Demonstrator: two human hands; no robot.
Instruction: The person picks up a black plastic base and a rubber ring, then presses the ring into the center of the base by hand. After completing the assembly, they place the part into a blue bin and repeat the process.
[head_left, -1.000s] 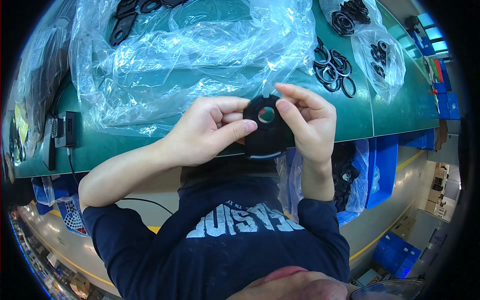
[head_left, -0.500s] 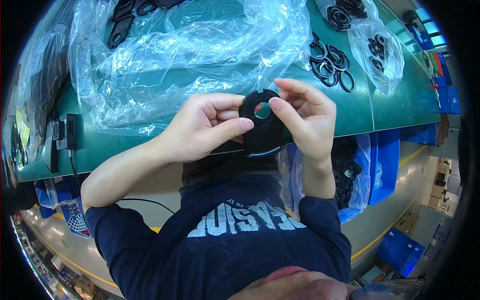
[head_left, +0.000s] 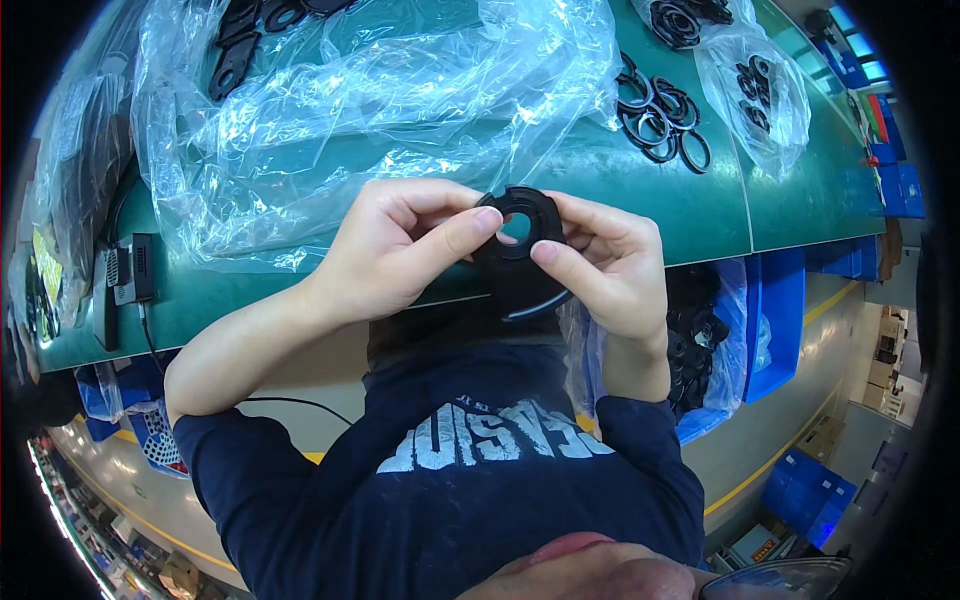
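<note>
Between my two hands is a black plastic part (head_left: 522,277) with a round ring-shaped end, a hole through it and a curved lower edge. My left hand (head_left: 400,240) pinches the ring end on its left, the thumb lying by the hole. My right hand (head_left: 610,260) grips the opposite side, thumb on the face and fingers behind. The part is held just over the table's near edge. Beyond my right hand lie several loose black rings (head_left: 660,118). Crumpled clear plastic sheeting (head_left: 400,110) spreads over the table past my left hand.
Black parts (head_left: 238,60) lie on the sheeting at the far left. Bags of black rings (head_left: 757,100) rest on the green table (head_left: 800,215) at the right. A small black box with a cable (head_left: 132,268) sits at left. Below the edge stands a blue bin (head_left: 775,325) beside bagged black parts (head_left: 692,340).
The black part has turned slightly in my hands. My left thumb has moved up to the hole, and my right thumb has slid down along the part's right side.
</note>
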